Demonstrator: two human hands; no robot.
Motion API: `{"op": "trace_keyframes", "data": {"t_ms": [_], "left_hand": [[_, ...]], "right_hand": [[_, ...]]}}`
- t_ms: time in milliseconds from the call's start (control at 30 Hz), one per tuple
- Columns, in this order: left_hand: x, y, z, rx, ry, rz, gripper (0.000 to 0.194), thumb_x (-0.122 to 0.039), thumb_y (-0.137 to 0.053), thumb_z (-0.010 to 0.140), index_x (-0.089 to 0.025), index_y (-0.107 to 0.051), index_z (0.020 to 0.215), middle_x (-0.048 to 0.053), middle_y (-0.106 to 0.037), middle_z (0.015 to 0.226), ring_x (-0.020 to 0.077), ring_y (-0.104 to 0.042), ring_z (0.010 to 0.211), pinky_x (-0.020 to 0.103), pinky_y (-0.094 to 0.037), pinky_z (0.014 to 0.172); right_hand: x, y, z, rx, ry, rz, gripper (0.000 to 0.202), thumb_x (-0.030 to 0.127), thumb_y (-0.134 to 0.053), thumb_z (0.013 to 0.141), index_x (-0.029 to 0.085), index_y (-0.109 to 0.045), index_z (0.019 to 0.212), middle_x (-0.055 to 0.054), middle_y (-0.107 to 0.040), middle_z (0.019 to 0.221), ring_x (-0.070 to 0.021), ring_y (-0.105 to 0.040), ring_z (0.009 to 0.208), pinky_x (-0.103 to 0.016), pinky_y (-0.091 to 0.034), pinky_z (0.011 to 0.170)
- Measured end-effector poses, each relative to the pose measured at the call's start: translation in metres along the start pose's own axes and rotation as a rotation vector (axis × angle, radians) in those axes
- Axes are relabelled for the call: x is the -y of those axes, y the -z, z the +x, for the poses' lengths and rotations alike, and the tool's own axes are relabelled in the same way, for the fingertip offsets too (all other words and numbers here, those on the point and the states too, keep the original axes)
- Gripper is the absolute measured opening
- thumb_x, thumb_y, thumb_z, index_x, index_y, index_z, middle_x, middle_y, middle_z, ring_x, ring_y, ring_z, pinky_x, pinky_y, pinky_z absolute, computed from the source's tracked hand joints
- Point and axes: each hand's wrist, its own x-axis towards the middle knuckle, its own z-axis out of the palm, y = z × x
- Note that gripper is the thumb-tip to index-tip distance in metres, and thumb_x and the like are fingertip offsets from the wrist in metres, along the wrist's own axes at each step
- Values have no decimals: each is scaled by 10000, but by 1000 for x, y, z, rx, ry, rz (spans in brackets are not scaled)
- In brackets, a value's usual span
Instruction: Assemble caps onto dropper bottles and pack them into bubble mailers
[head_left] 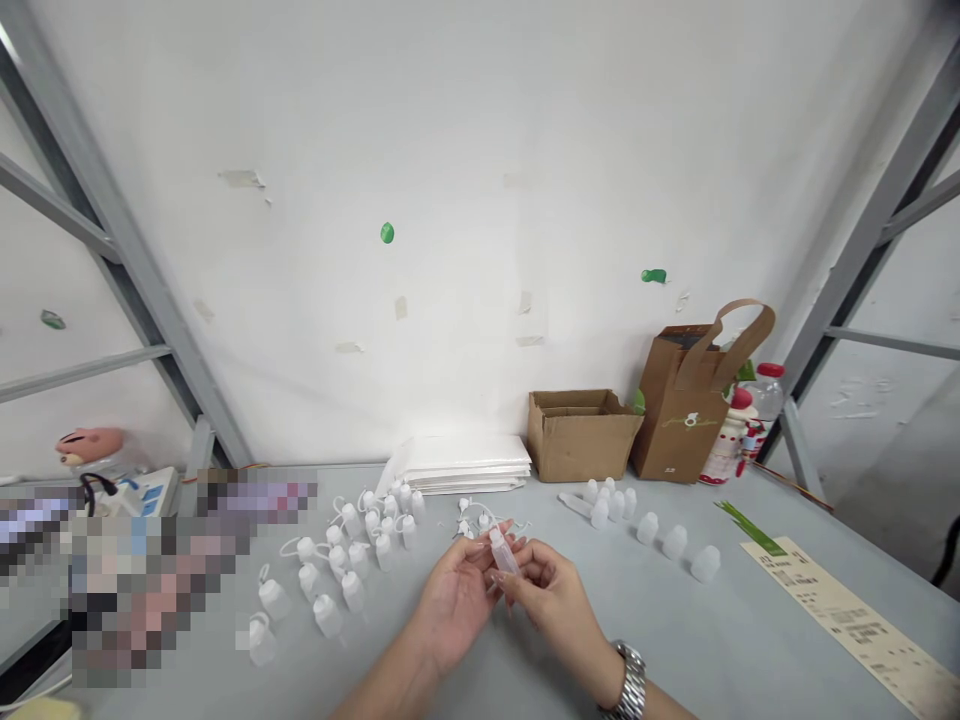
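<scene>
Between my two hands is a small translucent squeeze bottle (505,557) with a white cap, tilted with its cap end away from me. My right hand (553,598) is closed, pinching the bottle's body between thumb and fingers. My left hand (456,598), palm up, has its fingers curled behind the bottle and its thumb near the cap; their exact contact is partly hidden. Several similar capped bottles (327,615) with looped straps stand to the left. Just beyond my hands lie loose white caps with straps (465,527). Uncapped bottles (674,542) stand to the right, one lying down.
At the back of the grey table (630,660) are a stack of white padded envelopes (465,464), a cardboard box (581,445) and a brown paper bag (675,420). A printed paper strip (847,615) lies right. Pixelated items cover part of the left side.
</scene>
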Motion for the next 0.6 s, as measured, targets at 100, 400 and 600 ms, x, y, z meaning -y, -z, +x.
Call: {"op": "trace_keyframes", "data": {"t_ms": [100,400,600], "left_hand": [[1,-1,-1,-9,35,-38,295,-195,-472,738,-109,-664,945,82,-694,791,162,-602,652,270,-416,633],[-1,-7,-6,-107,-32,103,266,-230,-470,796,-126,-649,963,56,-664,774,155,-598,696,270,-456,713],[-4,-12,-7,-89,-130,177,251,-315,-509,820,-135,-672,883,71,-661,885,168,-587,840,259,-459,772]], "right_hand": [[2,-2,-2,43,-3,22,333,385,-727,603,174,-470,569,59,-507,484,-59,-425,418,-176,-289,384],[1,6,4,269,-134,216,314,431,-667,685,140,-551,661,9,-589,523,-41,-389,332,-171,-266,334],[0,12,6,360,-166,423,316,414,-621,749,103,-646,793,-25,-597,592,-45,-418,420,-179,-310,420]]}}
